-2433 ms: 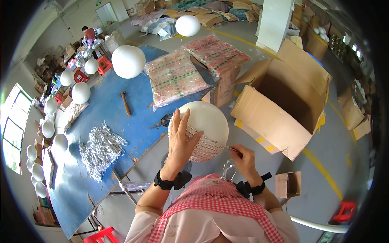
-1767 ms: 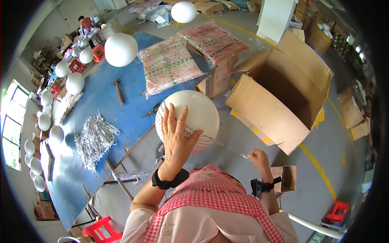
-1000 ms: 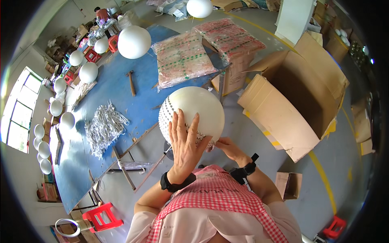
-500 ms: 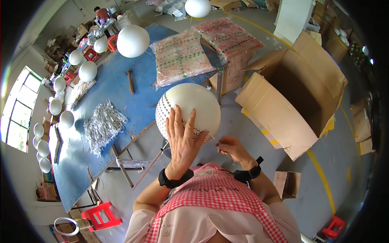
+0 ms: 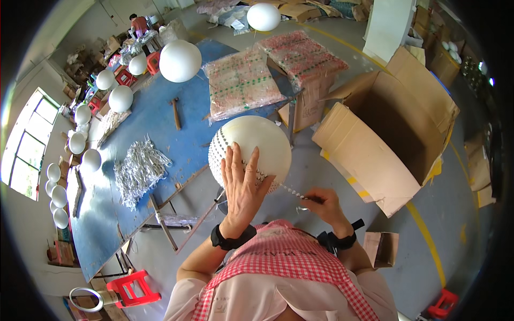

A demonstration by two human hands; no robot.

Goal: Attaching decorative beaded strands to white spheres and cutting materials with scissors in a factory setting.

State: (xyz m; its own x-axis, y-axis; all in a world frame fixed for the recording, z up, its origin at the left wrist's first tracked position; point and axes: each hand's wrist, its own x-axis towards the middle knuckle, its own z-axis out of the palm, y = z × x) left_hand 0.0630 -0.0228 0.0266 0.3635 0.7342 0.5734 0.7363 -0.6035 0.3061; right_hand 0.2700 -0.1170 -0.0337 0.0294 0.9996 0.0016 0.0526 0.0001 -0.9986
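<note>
Left hand (image 5: 242,188) lies flat and spread on the white ball (image 5: 251,147), fingers open, pressing it steady above the table (image 5: 176,139) edge. Right hand (image 5: 321,202) is pinched shut on a bead strand (image 5: 286,188) running to the ball's lower side, where bead rows already sit. Judgement: keep the strand taut and level with the last row, and turn the ball slowly under the palm. Clearance: open carton (image 5: 385,134) stands close on the right, table edge and foil heap (image 5: 138,170) on the left; floor between them gives room
</note>
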